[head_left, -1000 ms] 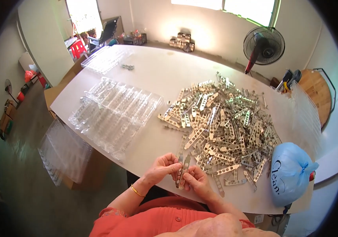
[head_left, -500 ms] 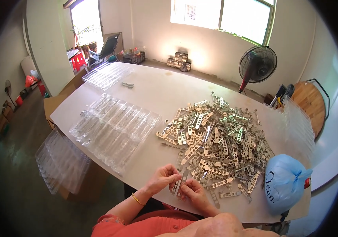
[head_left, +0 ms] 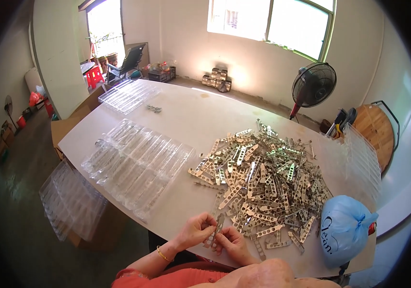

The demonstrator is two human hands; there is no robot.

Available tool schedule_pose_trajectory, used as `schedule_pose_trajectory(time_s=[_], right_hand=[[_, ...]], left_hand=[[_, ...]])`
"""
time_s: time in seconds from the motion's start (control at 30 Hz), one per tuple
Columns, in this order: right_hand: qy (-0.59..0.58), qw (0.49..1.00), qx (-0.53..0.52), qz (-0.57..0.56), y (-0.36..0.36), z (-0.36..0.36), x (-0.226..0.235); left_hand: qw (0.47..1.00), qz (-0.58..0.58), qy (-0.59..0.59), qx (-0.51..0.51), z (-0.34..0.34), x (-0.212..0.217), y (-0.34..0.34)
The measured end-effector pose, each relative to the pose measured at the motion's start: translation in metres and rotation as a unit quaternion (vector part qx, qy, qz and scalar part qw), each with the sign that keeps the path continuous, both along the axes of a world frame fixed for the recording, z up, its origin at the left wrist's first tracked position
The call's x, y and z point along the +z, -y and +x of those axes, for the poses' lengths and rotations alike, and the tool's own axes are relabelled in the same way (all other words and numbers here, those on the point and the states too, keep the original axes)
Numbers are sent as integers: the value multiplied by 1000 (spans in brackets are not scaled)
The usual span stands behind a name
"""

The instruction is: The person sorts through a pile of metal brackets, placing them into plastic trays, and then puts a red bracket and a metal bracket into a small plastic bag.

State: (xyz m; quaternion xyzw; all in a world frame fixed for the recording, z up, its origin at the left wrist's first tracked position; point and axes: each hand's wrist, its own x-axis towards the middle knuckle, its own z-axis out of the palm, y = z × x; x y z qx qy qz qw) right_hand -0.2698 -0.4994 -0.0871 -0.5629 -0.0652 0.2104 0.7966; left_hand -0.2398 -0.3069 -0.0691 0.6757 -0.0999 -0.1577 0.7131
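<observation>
Near the table's front edge, my left hand [head_left: 196,230] and my right hand [head_left: 232,244] meet around flat metal strips [head_left: 219,223] with round holes. Fingers and thumbs of both hands pinch the strips, which point up and away from me; how many there are I cannot tell. Just beyond and to the right lies a large heap of similar perforated metal strips [head_left: 268,182], loosely piled. A few strips lie at the heap's near edge, close to my right hand.
Clear plastic trays [head_left: 138,163] lie on the left of the table [head_left: 176,103], with another tray [head_left: 126,93] at the far left corner. A tied blue plastic bag [head_left: 345,230] sits at the right. A black fan [head_left: 313,85] stands behind the table.
The strips in my hands have come closer together and overlap more. My hands sit slightly lower in the picture, and the whole view has shifted a little.
</observation>
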Motion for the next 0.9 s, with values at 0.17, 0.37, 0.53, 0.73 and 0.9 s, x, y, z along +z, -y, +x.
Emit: schedule_pose_trajectory(time_s=[0.17, 0.37, 0.53, 0.73, 0.9], right_hand=[[-4, 1000, -2, 15, -2, 0, -1], [24, 1000, 19, 3, -1, 0, -12], [18, 999, -34, 3, -1, -2, -13], [55, 992, -114, 27, 4, -3, -1], [76, 992, -104, 14, 4, -6, -3]], left_hand=[[999, -34, -11, -1, -2, 7, 4], [999, -27, -26, 11, -3, 9, 13], [1000, -15, 26, 4, -9, 6, 12], [994, 42, 15, -98, -18, 22, 10], [991, -79, -43, -94, -20, 11, 10]])
